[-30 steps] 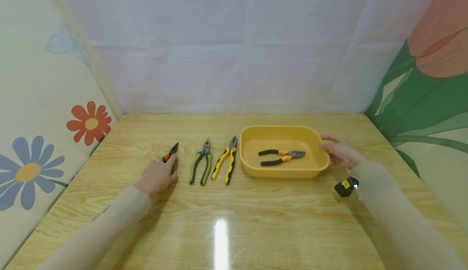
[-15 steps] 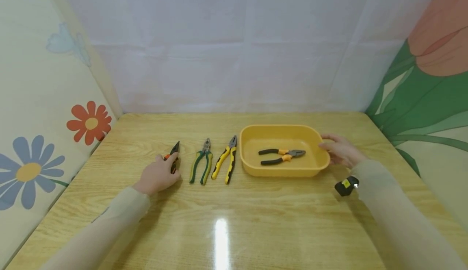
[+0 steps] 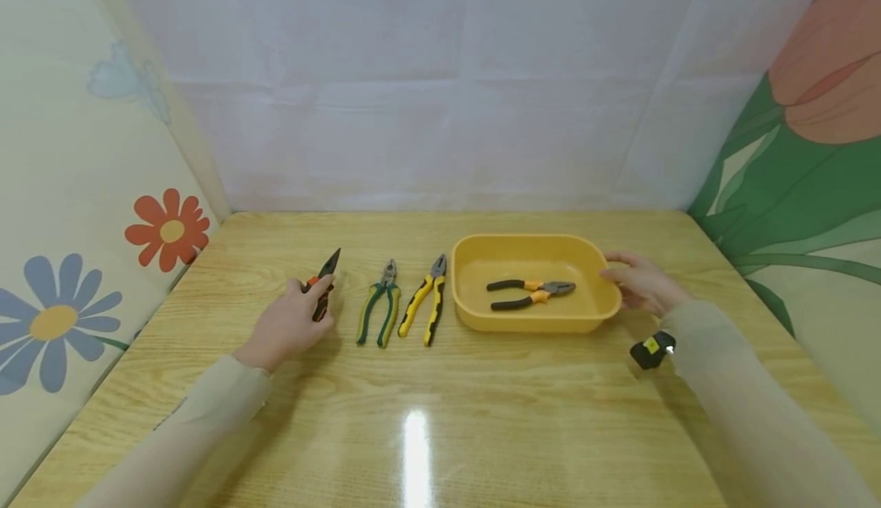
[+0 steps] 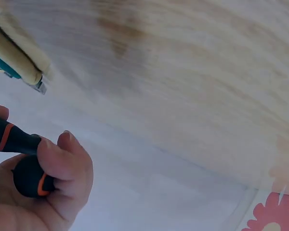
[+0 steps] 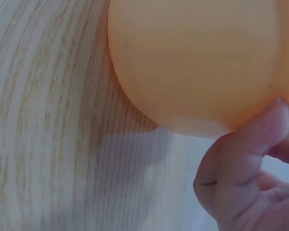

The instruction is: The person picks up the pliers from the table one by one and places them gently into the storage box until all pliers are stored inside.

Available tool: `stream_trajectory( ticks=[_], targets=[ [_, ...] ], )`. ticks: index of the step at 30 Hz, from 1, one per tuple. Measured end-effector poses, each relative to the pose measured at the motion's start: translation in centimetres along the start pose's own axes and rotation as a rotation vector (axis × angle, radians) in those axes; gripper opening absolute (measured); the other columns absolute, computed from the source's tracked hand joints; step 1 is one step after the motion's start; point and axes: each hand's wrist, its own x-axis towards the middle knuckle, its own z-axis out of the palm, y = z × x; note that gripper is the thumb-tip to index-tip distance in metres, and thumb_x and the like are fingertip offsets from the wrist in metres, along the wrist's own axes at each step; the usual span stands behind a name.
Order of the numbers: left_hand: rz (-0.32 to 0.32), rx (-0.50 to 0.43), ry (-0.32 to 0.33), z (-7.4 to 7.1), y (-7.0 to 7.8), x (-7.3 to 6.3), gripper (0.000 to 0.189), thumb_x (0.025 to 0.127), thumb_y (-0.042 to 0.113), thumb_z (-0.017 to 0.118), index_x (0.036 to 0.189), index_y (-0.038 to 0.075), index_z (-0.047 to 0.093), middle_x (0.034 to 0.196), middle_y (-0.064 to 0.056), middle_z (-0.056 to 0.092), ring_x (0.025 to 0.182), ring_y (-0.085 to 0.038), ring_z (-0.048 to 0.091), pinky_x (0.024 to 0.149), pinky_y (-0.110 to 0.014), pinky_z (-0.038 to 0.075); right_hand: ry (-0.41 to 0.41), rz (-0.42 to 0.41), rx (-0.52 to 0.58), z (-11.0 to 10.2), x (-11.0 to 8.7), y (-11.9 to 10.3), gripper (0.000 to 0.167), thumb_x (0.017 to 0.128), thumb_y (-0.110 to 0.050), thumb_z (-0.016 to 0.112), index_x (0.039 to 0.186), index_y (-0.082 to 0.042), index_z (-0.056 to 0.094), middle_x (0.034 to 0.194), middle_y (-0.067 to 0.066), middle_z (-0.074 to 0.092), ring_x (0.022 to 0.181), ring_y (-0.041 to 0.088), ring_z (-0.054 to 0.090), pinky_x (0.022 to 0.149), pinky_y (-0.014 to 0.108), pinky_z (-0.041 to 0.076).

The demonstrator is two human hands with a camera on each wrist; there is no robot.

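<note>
Left grip [image 3: 287, 326] is pinching pliers [image 3: 329, 265] well left of the tub [image 3: 523, 325].
Right grip [image 3: 645, 286] is pinching the tub's right edge.

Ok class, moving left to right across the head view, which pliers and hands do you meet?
Left hand holding black-and-orange pliers, green-handled pliers, yellow-and-black pliers, orange-and-black pliers inside the yellow container, right hand.

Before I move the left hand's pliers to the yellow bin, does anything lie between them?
Yes. On the table, the green-handled pliers and then the yellow-and-black pliers lie between the black-and-orange pliers in the left hand and the yellow bin.
</note>
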Motion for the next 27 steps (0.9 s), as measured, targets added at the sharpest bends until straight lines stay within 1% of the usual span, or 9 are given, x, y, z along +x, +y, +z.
stream_trajectory(
  ticks=[7, 13, 19, 24, 27],
  targets=[
    [0.022, 0.006, -0.023, -0.5, 1.0, 0.0, 0.062, 0.090, 0.021, 0.054, 0.149, 0.006, 0.039, 0.104, -0.033, 0.042, 0.054, -0.023, 0.042, 0.046, -0.033, 0.035, -0.002, 0.008, 0.006, -0.2, 0.0, 0.1, 0.061, 0.101, -0.010, 0.045, 0.148, 0.007, 0.011, 0.086, -0.004, 0.059, 0.071, 0.009, 0.062, 0.061, 0.028, 0.054],
    [0.038, -0.011, -0.004, -0.9, 2.1, 0.1, 0.062, 0.089, 0.020, 0.054, 0.148, 0.007, 0.040, 0.101, -0.029, 0.043, 0.054, -0.022, 0.039, 0.046, -0.033, 0.033, -0.011, 0.003, 0.023, -0.1, -0.1, 0.1, 0.060, 0.101, -0.008, 0.044, 0.147, 0.008, 0.011, 0.084, -0.004, 0.060, 0.069, 0.009, 0.061, 0.059, 0.027, 0.052],
    [0.061, -0.012, -0.006, -1.2, 2.6, 0.1, 0.063, 0.090, 0.019, 0.053, 0.150, 0.007, 0.038, 0.106, -0.032, 0.044, 0.052, -0.020, 0.037, 0.045, -0.032, 0.032, -0.019, 0.004, 0.035, 0.0, -0.2, 0.0, 0.058, 0.101, -0.008, 0.044, 0.147, 0.007, 0.011, 0.083, -0.004, 0.060, 0.069, 0.009, 0.062, 0.059, 0.026, 0.053],
    [0.094, 0.005, 0.002, -1.3, 3.2, 0.1, 0.062, 0.090, 0.020, 0.055, 0.149, 0.006, 0.040, 0.099, -0.029, 0.044, 0.052, -0.019, 0.037, 0.044, -0.030, 0.033, -0.020, 0.011, 0.042, 0.0, -0.2, 0.0, 0.058, 0.101, -0.009, 0.044, 0.147, 0.006, 0.011, 0.083, -0.004, 0.060, 0.069, 0.009, 0.062, 0.061, 0.027, 0.053],
    [0.108, 0.015, 0.001, -1.5, 3.7, 0.2, 0.062, 0.090, 0.020, 0.056, 0.148, 0.007, 0.041, 0.099, -0.028, 0.045, 0.053, -0.021, 0.039, 0.045, -0.031, 0.034, -0.021, 0.011, 0.038, 0.0, -0.1, 0.0, 0.059, 0.101, -0.009, 0.044, 0.147, 0.006, 0.011, 0.083, -0.004, 0.060, 0.069, 0.008, 0.062, 0.061, 0.027, 0.053]
  ],
)
